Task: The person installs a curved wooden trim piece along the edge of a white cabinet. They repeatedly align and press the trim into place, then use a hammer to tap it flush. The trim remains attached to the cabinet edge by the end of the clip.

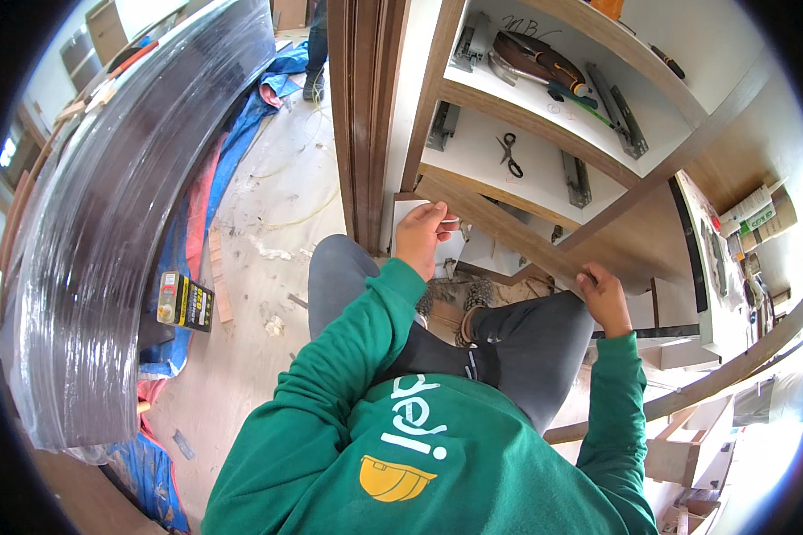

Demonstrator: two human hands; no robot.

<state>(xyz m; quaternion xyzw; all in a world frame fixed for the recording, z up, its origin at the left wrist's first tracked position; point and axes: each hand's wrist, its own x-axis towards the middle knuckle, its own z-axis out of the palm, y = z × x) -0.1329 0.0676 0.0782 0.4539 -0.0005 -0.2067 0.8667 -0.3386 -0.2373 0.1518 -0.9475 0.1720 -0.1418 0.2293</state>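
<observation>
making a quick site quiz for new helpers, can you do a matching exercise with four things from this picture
1. scissors
2. right hand
3. small box
4. large bundle

a. yellow and black
b. wrapped in clear film
c. at the right end of the wooden board
d. lying on a white shelf

Right pairs: 1-d, 2-c, 3-a, 4-b

Left: a dark panel (98, 241) wrapped in clear film, blue sheeting (156, 486) showing along its edge, a black-and-yellow box (186, 301) beside it. Upper right: black scissors (509, 155) lying on a white shelf (477, 147); a metal runner (617, 109) on the shelf above. Lower right: an open wooden box (691, 443).
</observation>
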